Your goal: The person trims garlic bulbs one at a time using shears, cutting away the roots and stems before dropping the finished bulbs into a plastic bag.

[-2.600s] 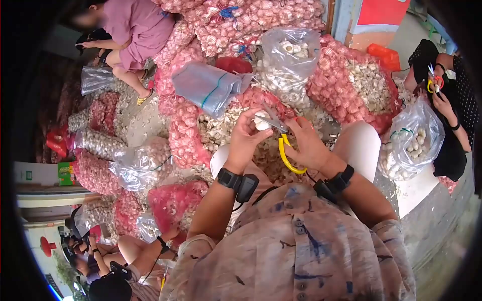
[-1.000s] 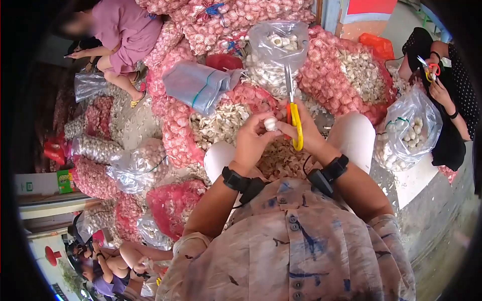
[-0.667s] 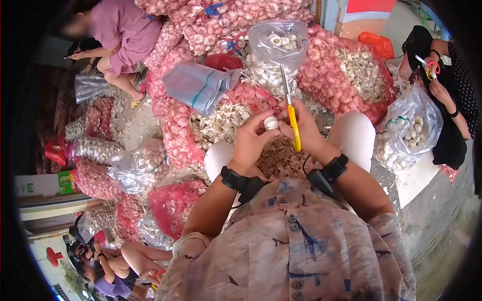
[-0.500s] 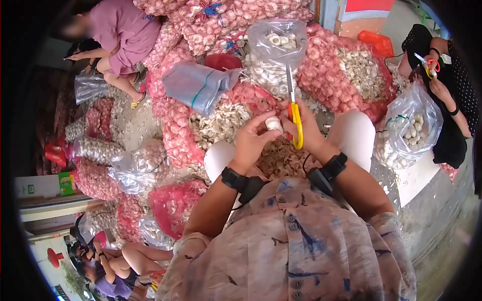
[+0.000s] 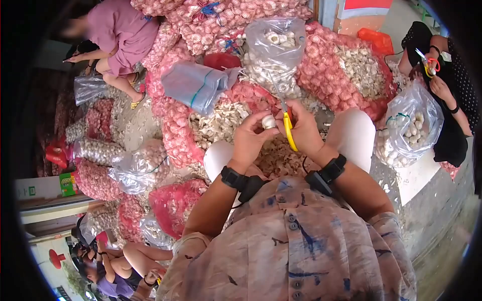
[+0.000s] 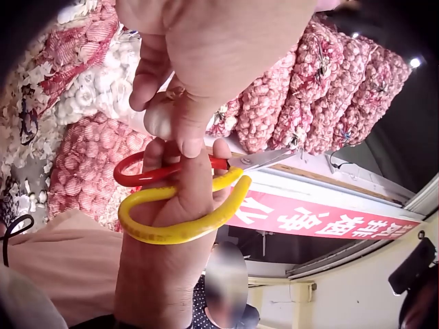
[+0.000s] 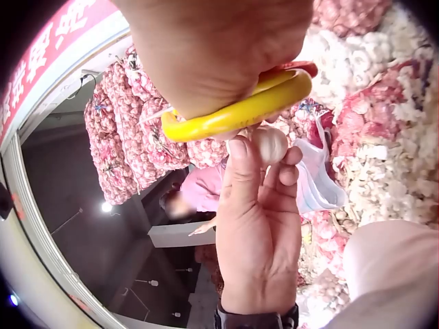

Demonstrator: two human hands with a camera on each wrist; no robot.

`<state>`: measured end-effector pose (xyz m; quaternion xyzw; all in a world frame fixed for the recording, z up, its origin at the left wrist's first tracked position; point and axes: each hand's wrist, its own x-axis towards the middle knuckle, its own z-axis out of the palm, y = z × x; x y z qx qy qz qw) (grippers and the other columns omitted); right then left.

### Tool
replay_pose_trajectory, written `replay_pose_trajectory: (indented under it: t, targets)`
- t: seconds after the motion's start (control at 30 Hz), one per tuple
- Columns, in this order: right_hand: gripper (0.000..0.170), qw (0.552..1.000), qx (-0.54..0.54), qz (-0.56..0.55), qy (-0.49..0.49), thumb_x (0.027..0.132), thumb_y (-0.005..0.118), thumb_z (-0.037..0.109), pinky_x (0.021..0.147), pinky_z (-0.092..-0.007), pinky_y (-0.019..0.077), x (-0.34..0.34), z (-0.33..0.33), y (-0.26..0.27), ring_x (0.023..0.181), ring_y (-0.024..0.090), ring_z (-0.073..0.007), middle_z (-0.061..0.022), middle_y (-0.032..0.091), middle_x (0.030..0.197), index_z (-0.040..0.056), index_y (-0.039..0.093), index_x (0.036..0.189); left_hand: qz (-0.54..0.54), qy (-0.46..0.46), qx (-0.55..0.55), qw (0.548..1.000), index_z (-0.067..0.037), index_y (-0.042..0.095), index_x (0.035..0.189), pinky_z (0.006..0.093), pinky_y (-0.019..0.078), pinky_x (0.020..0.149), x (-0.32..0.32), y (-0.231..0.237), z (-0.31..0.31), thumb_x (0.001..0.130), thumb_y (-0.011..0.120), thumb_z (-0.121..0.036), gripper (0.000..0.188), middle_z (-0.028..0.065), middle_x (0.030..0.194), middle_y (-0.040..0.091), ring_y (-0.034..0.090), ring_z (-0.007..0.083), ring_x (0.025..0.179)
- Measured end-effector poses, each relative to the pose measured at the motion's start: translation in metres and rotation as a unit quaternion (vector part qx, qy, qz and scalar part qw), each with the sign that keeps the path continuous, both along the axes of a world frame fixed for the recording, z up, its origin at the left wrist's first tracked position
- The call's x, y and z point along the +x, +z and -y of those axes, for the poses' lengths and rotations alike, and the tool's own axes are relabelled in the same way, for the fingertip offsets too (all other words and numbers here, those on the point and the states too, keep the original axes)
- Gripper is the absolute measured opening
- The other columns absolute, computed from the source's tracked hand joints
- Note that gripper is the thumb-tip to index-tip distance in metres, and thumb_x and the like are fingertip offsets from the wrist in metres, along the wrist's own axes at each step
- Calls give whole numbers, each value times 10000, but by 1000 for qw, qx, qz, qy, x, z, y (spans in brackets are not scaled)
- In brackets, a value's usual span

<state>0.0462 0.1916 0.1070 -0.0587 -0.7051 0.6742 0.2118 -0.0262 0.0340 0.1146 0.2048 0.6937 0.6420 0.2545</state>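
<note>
The right hand (image 7: 219, 51) fills the top of the view, gripping scissors (image 7: 240, 115) whose yellow handle loop crosses in front of its fingers, with a bit of red handle behind. Just below, the left hand (image 7: 257, 233) reaches up with a dark wristband (image 7: 257, 319) at its base, pinching a whitish garlic bulb (image 7: 271, 145) between thumb and fingers; whether the bulb touches the right hand is hard to tell. Net sacks (image 7: 127, 130) of garlic are stacked to the left, near a red banner (image 7: 51, 44) with white characters. A person in pink (image 7: 202, 188) appears beyond, while pale peelings (image 7: 381, 175) spread at right above a light-clothed knee (image 7: 391, 267).
</note>
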Motion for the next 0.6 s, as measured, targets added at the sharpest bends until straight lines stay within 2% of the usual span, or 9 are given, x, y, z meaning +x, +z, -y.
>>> replay_pose_trajectory:
  t: [0.17, 0.2, 0.23, 0.27, 0.3, 0.37, 0.5, 0.57, 0.6]
  targets:
    - [416, 998, 55, 18, -11, 823, 728, 13, 684, -268, 480, 1, -3, 3, 768, 556, -106, -35, 592, 837, 33, 523, 1185, -63, -36, -32, 997, -13, 555, 1318, 253, 537, 869, 1, 3, -1, 829, 698, 78, 518, 58, 1158, 658, 646, 118, 983]
    - [391, 1000, -25, 13, 9, 822, 705, -5, 682, -259, 473, 1, -3, 3, 764, 550, -99, -24, 586, 840, 44, 527, 1167, -62, -37, -33, 997, -13, 555, 1318, 253, 537, 869, 2, 6, -1, 829, 698, 78, 518, 58, 1158, 658, 646, 118, 983]
    - [370, 994, -105, 8, 30, 822, 683, -24, 680, -250, 465, 0, -4, 3, 760, 543, -92, -14, 579, 842, 55, 531, 1150, 2, -43, -19, 999, -17, 551, 1325, 255, 530, 880, 3, 10, -1, 843, 677, 81, 507, 59, 1167, 654, 641, 122, 996]
    - [370, 994, -105, 8, 29, 822, 683, -24, 680, -250, 465, -2, -6, -2, 760, 543, -92, -14, 579, 842, 55, 531, 1150, 67, -49, -6, 997, -20, 547, 1331, 256, 523, 891, 3, 13, -2, 858, 655, 84, 497, 60, 1175, 649, 637, 126, 1010]
    - [359, 989, -144, 33, 9, 819, 669, -35, 682, -244, 459, -4, -7, -6, 765, 539, -86, -8, 574, 849, 61, 530, 1136, 67, -49, -6, 997, -20, 547, 1331, 256, 523, 891, 4, 13, -4, 858, 655, 84, 497, 60, 1175, 649, 637, 126, 1010]
    - [363, 974, -212, 76, -23, 811, 649, -53, 680, -228, 452, -5, -10, -14, 768, 539, -77, -7, 563, 847, 57, 518, 1131, 98, -44, 107, 988, -41, 509, 1374, 263, 506, 918, 4, 13, -7, 876, 611, 98, 527, 60, 1196, 629, 617, 132, 1053]
    - [377, 971, -231, 56, 5, 809, 638, -63, 694, -225, 458, 0, -11, -7, 784, 553, -82, -13, 567, 852, 54, 509, 1144, 102, -55, 113, 987, -50, 504, 1355, 279, 485, 966, 1, 8, -6, 867, 591, 132, 528, 63, 1204, 615, 596, 145, 1110]
    - [391, 982, -177, 67, 3, 808, 642, -56, 634, -227, 459, -2, -12, -9, 719, 558, -97, -25, 572, 852, 64, 505, 1154, 60, -38, 90, 993, -47, 541, 1229, 258, 512, 838, -2, 2, -7, 898, 600, 56, 352, 58, 1145, 619, 603, 122, 1019]
    - [391, 982, -176, 64, 3, 808, 642, -56, 634, -227, 459, -3, -13, -7, 719, 558, -97, -25, 572, 852, 64, 505, 1154, 56, -39, 91, 993, -47, 541, 1229, 258, 512, 838, -5, -1, -6, 898, 600, 56, 352, 58, 1145, 619, 603, 122, 1019]
